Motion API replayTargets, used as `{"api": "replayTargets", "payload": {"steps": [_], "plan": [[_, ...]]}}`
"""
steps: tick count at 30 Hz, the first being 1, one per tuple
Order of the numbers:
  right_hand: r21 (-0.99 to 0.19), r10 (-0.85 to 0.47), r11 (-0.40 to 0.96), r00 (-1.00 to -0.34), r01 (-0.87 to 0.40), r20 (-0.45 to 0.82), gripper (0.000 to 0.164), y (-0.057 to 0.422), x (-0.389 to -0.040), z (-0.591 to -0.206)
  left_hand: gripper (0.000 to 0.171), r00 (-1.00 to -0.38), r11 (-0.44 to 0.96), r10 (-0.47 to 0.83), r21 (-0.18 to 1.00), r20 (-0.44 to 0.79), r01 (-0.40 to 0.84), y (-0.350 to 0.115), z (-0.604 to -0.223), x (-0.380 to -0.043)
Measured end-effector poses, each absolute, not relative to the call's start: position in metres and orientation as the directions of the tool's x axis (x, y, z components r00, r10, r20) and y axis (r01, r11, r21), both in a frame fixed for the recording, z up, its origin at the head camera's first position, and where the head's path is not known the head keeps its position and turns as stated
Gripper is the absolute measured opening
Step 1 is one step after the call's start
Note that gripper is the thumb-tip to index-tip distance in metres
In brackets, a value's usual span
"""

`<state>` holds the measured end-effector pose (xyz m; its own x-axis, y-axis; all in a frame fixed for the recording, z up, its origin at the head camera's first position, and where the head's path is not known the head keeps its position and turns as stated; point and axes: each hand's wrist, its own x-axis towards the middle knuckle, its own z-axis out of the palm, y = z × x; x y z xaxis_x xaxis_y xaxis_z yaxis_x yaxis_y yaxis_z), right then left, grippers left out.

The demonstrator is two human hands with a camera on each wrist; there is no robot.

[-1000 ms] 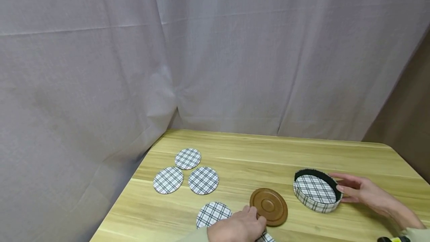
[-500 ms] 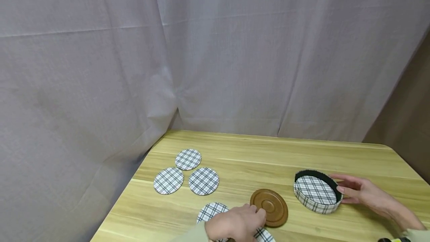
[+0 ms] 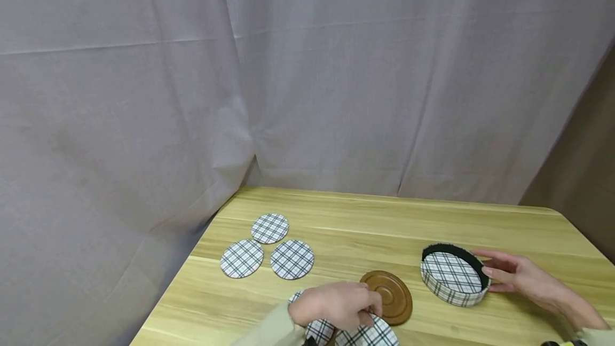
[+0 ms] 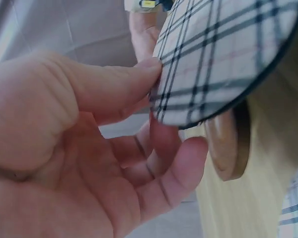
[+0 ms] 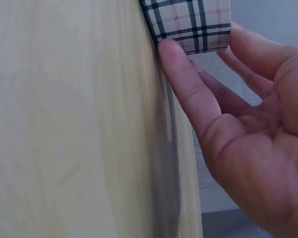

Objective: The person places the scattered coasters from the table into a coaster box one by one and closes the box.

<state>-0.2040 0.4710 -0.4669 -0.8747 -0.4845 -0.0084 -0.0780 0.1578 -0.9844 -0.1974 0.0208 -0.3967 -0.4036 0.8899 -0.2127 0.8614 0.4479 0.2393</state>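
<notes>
My left hand (image 3: 338, 306) pinches the edge of a round plaid coaster (image 3: 372, 334) between thumb and fingers. In the left wrist view the coaster (image 4: 223, 59) stands tilted, lifted off the table. Partly covered by that hand, another plaid coaster (image 3: 319, 331) lies on the table. Just beyond the fingers is a brown round wooden disc (image 3: 395, 298) with a ringed face. My right hand (image 3: 526, 279) holds the side of a round plaid coaster holder (image 3: 454, 293), thumb at the rim. Inside its dark lining a plaid surface shows. The right wrist view shows a finger low on the holder's wall (image 5: 193, 25).
Three more plaid coasters lie at the left: a far one (image 3: 270, 228), a left one (image 3: 242, 258) and a right one (image 3: 292, 259). The wooden table (image 3: 346, 228) ends at a grey curtain (image 3: 326, 95) behind and on the left.
My left hand has taken a coaster by its edge and raised and tilted it, turning at the wrist. My right hand and the holder stay in place.
</notes>
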Motion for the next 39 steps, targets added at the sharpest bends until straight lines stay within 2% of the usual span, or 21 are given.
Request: {"api": "replayTargets", "payload": {"steps": [7,11,15,25,39], "plan": [[-0.983,-0.481,0.167,-0.876,-0.076,-0.015,0.048,0.471,-0.204,-0.467,0.015,-0.293,0.367,0.921,0.321,-0.256,0.873,0.024,-0.382,-0.209],[-0.983,-0.477,0.169,-0.879,-0.074,-0.016,0.049,0.472,-0.203,-0.465,0.013,-0.253,0.314,0.942,0.306,-0.223,0.899,0.03,-0.373,-0.214],[-0.984,-0.485,0.163,-0.874,-0.075,-0.014,0.049,0.471,-0.204,-0.464,0.012,-0.244,0.288,0.952,0.269,-0.185,0.919,0.037,-0.367,-0.217],[-0.986,-0.482,0.15,-0.876,-0.067,-0.014,0.048,0.471,-0.202,-0.467,0.008,-0.315,0.333,0.943,0.346,-0.109,0.877,0.045,-0.365,-0.228],[-0.988,-0.496,0.133,-0.868,-0.082,0.006,0.048,0.471,-0.203,-0.47,0.012,-0.466,0.401,0.882,0.41,0.068,0.819,0.066,-0.366,-0.241]]}}
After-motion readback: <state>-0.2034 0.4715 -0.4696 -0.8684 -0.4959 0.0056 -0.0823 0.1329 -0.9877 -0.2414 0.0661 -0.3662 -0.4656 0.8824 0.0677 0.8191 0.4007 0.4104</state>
